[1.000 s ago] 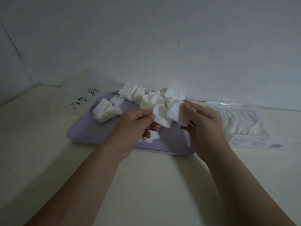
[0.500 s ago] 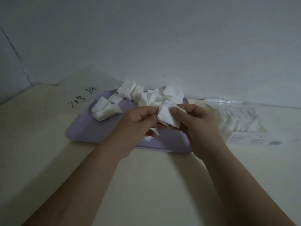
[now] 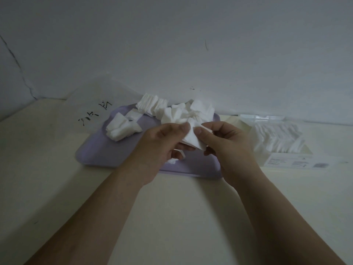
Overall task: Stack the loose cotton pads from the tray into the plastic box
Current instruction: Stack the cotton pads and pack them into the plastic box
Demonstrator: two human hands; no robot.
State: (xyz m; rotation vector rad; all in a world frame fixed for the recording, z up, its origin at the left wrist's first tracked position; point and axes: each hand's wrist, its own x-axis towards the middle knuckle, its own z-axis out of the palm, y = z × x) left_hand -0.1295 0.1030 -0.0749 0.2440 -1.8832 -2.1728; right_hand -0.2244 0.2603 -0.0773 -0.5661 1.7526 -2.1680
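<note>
1. Your two bare forearms reach in from the bottom edge, over a pale cream table [image 3: 172,217], toward a lavender tray [image 3: 99,150] that lies near a grey-white wall [image 3: 172,44].
2. Your left hand [image 3: 162,142] hovers above the near right part of the tray. Its fingers are curled and its thumb tip presses on the upper edge of the held pads [image 3: 192,138], a thin bunch of white square cotton pads.
3. More white cotton shows below the curled lower fingers of that hand. It is not clear whether they grip it or it lies on the tray.
4. Your right hand [image 3: 227,144] pinches the same held pads from the right, between thumb and forefinger. Its other fingers curl loosely behind.
5. The held pads hang in the air between both hands, tilted, one corner pointing down toward the tray.
6. The loose pads [image 3: 122,129] lie on the tray: a clump at the left, a fanned row at the back, and a jumble just behind your hands.
7. The plastic box [image 3: 286,161], clear and with a printed label on its near face, sits on the table just to the right of the tray. The boxed pads [image 3: 277,138] stand in rows inside it.
8. A clear plastic sheet [image 3: 95,115] with black handwriting leans behind the tray's left end. The writing is too small to read.
</note>
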